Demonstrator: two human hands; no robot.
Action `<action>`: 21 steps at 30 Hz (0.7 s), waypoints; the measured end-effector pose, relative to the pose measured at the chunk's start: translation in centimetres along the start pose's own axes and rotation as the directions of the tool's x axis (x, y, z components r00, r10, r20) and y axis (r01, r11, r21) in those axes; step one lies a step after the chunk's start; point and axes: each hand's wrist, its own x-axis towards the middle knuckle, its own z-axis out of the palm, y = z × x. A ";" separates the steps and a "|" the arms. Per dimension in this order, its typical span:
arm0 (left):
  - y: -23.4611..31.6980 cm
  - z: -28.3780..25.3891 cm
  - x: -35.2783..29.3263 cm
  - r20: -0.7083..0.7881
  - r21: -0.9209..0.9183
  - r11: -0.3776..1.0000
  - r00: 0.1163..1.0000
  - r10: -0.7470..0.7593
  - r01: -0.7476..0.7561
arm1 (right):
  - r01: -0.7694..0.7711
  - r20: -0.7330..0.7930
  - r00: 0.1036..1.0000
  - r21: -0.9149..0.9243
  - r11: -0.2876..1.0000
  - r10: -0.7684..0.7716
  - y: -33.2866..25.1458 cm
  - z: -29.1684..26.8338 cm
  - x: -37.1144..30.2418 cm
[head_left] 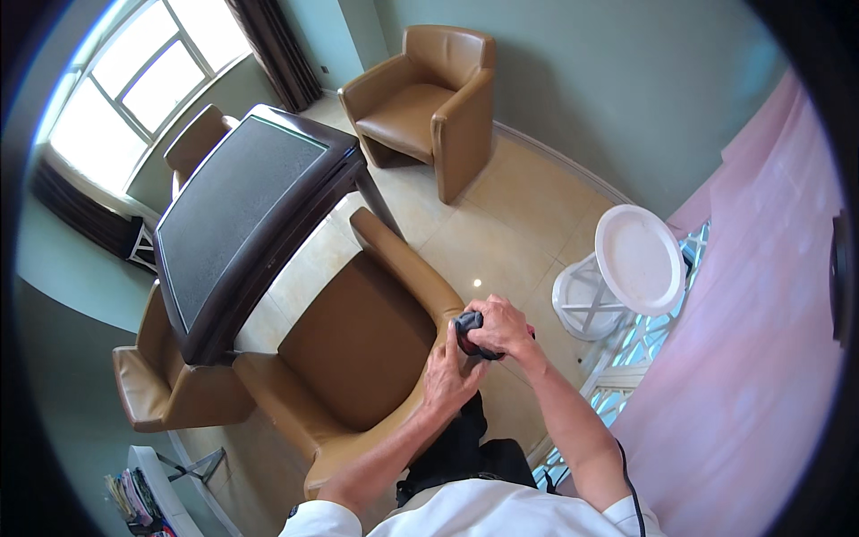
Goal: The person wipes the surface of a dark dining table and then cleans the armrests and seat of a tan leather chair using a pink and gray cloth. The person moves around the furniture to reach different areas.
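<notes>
A small dark grey and black bundle [467,324], seemingly cloth with a trace of dark red, sits between my hands at the right armrest of the nearest tan armchair [358,336]. My right hand [501,326] is closed over it from the right, fingers curled around it. From below and left, my left hand [449,378] holds its near side, fingers along the armrest edge and thumb by the bundle. Part of the bundle is hidden under my right hand, so its full shape cannot be made out.
A dark-framed table [246,201] stands beyond the armchair, with another tan armchair [420,98] by the wall. To the right are a round white stool [640,259] and a pink curtain [725,394]. A white rack [165,492] with small colourful items is at lower left.
</notes>
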 end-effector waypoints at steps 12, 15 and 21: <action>0.9 -0.7 2.9 -0.016 0.033 0.983 0.984 -0.178 0.178 | 0.168 0.660 0.740 0.004 0.986 -0.129 1.5 1.7 12.5; 0.5 -0.6 4.7 0.028 0.055 0.955 0.956 -0.293 0.291 | 0.176 0.706 0.691 0.047 0.983 -0.158 3.4 4.7 14.9; -0.6 0.8 7.9 -0.006 0.051 0.864 0.866 -0.501 0.500 | 0.154 0.695 0.716 -0.071 0.986 -0.062 4.2 8.1 16.5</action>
